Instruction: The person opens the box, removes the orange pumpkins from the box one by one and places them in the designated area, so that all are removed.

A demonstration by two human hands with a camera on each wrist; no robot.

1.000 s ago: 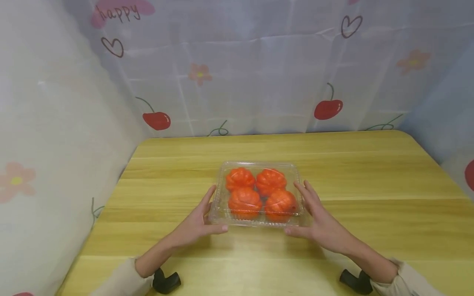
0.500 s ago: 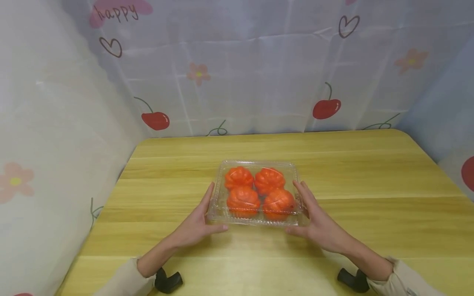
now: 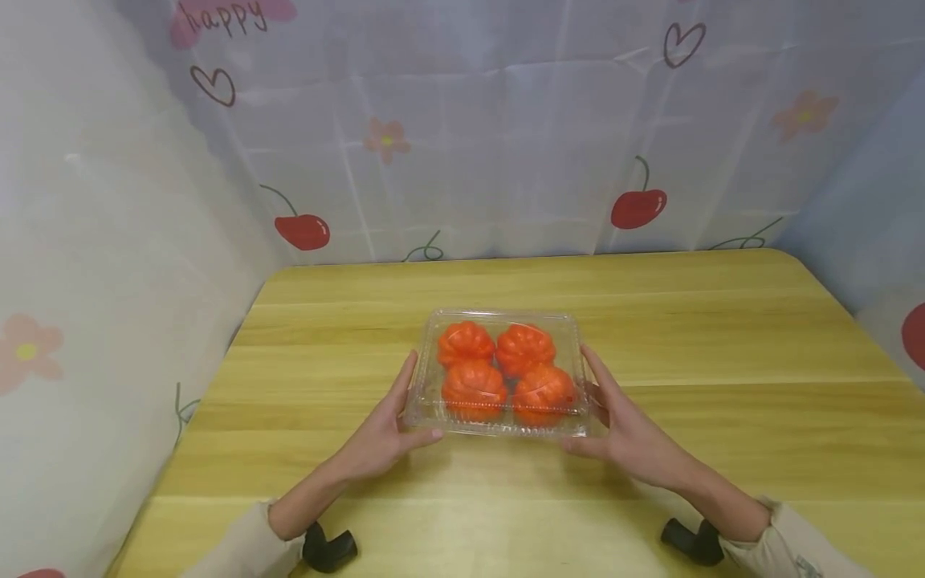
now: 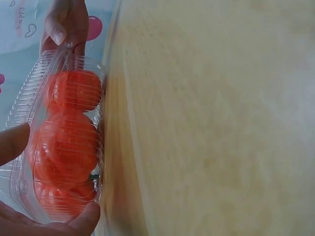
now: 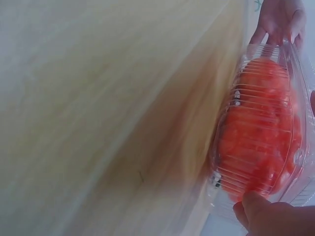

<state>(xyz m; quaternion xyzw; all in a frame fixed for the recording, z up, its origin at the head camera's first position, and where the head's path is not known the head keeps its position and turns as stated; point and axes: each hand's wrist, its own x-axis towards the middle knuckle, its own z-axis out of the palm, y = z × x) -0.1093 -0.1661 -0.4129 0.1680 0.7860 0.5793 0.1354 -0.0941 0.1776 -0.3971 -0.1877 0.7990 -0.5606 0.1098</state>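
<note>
A clear plastic clamshell container (image 3: pixel 506 317) stands with its lid down over the middle of the table. Inside it sit several small orange pumpkins (image 3: pixel 473 391), ribbed and glossy. My left hand (image 3: pixel 379 437) grips the container's left side, thumb toward the front edge and fingers along the side. On the opposite side my right hand (image 3: pixel 636 441) holds it in the same manner. In the left wrist view, fingertips (image 4: pixel 88 216) touch the container's lower side. Whether its base rests on the table cannot be told.
The light wooden table (image 3: pixel 325 321) extends around the container. A patterned cloth (image 3: pixel 491 160) with cherries and flowers hangs behind it and at both sides. Black angled pieces (image 3: pixel 328 550) sit at both wrists.
The fingers of my right hand have shifted from over the lid's right corner to along the container's side. The container has barely moved, and the left hand keeps its place.
</note>
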